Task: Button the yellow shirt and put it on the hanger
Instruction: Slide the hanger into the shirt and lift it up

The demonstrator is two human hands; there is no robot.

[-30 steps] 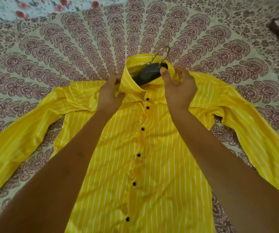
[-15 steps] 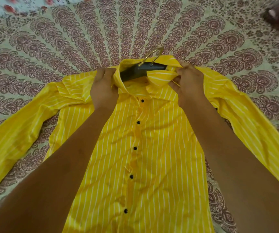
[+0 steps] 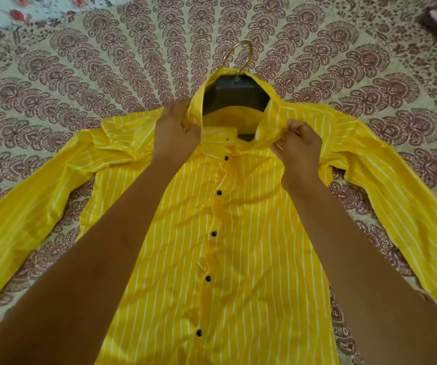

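The yellow shirt [image 3: 238,246] lies face up on the patterned bedspread [image 3: 80,75], buttoned down the front, sleeves spread left and right. A second ago the collar [image 3: 270,114] was folded close over the hanger [image 3: 234,97]; now you've raised and opened it, so the hanger's dark neck and gold hook [image 3: 241,55] show clearly. That suggests seating is nearly done. Your left hand [image 3: 176,133] pinches the left collar edge; your right hand [image 3: 300,151] grips the right. The hanger's arms are hidden inside the shoulders; the top button is unclear.
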